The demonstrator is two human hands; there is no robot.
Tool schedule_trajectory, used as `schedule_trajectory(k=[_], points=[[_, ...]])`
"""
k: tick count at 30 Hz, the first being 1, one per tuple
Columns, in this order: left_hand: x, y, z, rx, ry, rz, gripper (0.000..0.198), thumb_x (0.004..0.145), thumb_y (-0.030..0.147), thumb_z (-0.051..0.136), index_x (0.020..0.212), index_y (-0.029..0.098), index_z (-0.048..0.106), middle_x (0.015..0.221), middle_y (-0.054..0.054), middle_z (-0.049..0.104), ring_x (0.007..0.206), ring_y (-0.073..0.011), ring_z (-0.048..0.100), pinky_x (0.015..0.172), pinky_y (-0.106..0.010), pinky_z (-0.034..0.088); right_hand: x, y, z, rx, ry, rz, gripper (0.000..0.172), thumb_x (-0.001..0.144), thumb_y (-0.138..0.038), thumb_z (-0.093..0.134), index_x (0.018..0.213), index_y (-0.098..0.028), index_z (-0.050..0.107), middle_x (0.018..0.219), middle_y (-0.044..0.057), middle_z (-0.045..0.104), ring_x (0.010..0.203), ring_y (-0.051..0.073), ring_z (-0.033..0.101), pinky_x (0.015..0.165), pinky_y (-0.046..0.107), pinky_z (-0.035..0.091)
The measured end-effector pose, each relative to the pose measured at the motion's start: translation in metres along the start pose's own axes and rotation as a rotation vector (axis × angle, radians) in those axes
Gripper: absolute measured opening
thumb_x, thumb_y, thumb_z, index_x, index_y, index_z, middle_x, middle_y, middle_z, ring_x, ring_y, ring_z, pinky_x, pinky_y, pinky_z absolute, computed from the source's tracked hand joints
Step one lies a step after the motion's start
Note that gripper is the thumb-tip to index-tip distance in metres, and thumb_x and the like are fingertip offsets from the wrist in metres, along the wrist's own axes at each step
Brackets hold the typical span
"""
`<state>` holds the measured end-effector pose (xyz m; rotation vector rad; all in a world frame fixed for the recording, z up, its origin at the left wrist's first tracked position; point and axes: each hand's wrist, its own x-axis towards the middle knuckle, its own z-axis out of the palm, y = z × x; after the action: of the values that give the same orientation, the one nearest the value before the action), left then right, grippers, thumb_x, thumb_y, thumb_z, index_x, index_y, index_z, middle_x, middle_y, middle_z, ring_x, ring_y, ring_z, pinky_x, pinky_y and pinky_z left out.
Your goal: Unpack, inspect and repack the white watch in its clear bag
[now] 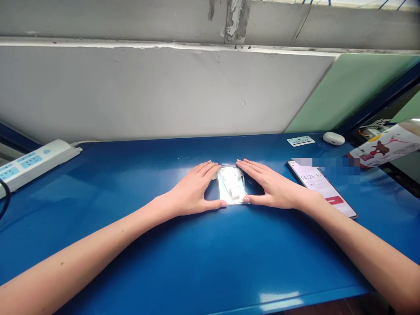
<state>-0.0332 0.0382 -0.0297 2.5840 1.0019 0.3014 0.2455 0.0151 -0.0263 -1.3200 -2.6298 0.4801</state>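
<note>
A small clear plastic packet with a white item inside lies flat on the blue table. My left hand rests at its left edge, fingers stretched forward and thumb at the near left corner. On the opposite side, my right hand lies with fingers extended at the far right corner and the thumb touching the near right corner. The two hands frame the packet, palms facing it. What exactly the white item is, I cannot make out.
A phone showing a timer lies beyond my right forearm. Behind it are a card and a white earbud case. A printed bottle stands at the right edge. At the left is a white power strip; a wall closes the back.
</note>
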Motion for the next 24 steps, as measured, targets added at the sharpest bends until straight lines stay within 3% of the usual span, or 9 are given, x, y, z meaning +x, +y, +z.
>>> schedule_trajectory(k=[5, 14, 24], points=[[-0.0005, -0.0007, 0.0025, 0.049, -0.004, 0.046, 0.092, 0.084, 0.067, 0.060, 0.154, 0.015, 0.030, 0.158, -0.015, 0.035, 0.148, -0.0357, 0.025, 0.119, -0.051, 0.025, -0.0006, 0.0015, 0.0018, 0.023, 0.046, -0.029, 0.092, 0.084, -0.065, 0.060, 0.156, -0.017, 0.028, 0.157, 0.019, 0.038, 0.146, 0.039, 0.031, 0.114, 0.059, 0.036], [-0.0015, 0.0012, 0.0032, 0.075, 0.009, 0.054, 0.092, 0.085, 0.067, 0.059, 0.153, 0.012, 0.030, 0.158, -0.017, 0.035, 0.148, -0.0364, 0.026, 0.120, -0.051, 0.026, -0.0004, -0.0014, -0.0002, -0.001, -0.008, 0.014, 0.099, 0.084, -0.067, 0.058, 0.158, -0.012, 0.021, 0.163, 0.021, 0.023, 0.149, 0.039, 0.025, 0.117, 0.057, 0.032], [-0.0013, 0.0038, 0.0023, 0.100, -0.022, 0.043, 0.088, 0.090, 0.063, 0.053, 0.154, 0.008, 0.027, 0.160, -0.020, 0.029, 0.149, -0.0356, 0.023, 0.120, -0.050, 0.023, -0.0012, -0.0006, 0.0022, 0.008, 0.055, -0.035, 0.092, 0.086, -0.063, 0.059, 0.157, -0.015, 0.024, 0.162, 0.020, 0.027, 0.148, 0.037, 0.029, 0.116, 0.056, 0.034]])
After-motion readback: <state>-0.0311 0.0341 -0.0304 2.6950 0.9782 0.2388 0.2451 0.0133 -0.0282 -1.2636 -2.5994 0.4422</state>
